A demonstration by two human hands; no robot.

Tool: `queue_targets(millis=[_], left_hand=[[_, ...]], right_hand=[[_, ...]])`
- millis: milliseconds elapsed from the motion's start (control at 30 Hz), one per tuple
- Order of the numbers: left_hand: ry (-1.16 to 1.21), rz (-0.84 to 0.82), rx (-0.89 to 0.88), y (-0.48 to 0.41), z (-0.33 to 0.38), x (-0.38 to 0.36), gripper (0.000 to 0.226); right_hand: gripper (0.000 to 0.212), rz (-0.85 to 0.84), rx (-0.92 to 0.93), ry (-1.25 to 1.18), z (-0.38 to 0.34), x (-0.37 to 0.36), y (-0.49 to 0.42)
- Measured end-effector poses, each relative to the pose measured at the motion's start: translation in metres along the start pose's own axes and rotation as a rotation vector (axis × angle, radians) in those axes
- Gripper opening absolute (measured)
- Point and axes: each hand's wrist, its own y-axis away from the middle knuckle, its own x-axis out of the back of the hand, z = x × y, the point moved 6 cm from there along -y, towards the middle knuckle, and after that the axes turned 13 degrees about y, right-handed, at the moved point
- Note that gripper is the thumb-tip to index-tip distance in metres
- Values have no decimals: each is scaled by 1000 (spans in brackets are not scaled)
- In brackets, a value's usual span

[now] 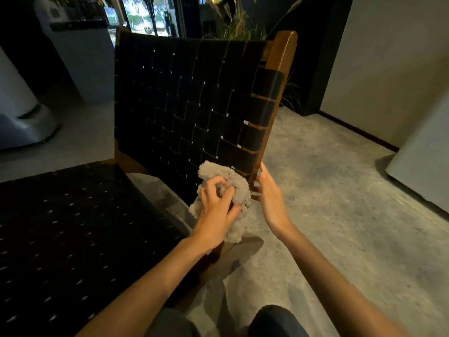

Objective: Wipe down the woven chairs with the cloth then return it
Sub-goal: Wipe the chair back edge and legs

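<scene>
Now your left hand [216,210] grips the cloth [237,183], with the fingers curled into its folds. The cloth is beige and fluffy, like a small towel, and it is crumpled into a loose bunch. One part stands up above your fingers and another part hangs down below your palm. It is pressed against the lower right corner of the backrest [184,98] of the woven chair [155,154].

Your right hand [271,198] is just beside the cloth and holds the wooden frame [281,57] at its lower end. The thumb lies along the outer edge and the fingertips come around the front of the wood.

The backrest is made of wide black straps, woven over and under, and the straps wrap around the brown frame on the right side. The seat [73,227] at your left has the same black weave. Your knees [272,319] show at the bottom edge.

The chair stands on a grey speckled floor [340,215]. Behind the backrest some dry grass [240,23] rises; what it stands in is hidden by the chair.
</scene>
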Motion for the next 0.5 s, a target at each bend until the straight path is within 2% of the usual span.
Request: queue_targets(millis=[133, 267, 367, 500], left_hand=[[40, -98, 41, 12, -8, 1, 23], [118, -231, 166, 29, -17, -7, 18], [238, -303, 210, 34, -21, -5, 15], [433, -301, 155, 32, -17, 15, 40]], right_hand=[[44, -35, -12, 45, 21, -6, 22], [36, 12, 96, 97, 15, -3, 45], [34, -65, 116, 107, 15, -8, 52], [32, -170, 122, 86, 10, -10, 56]])
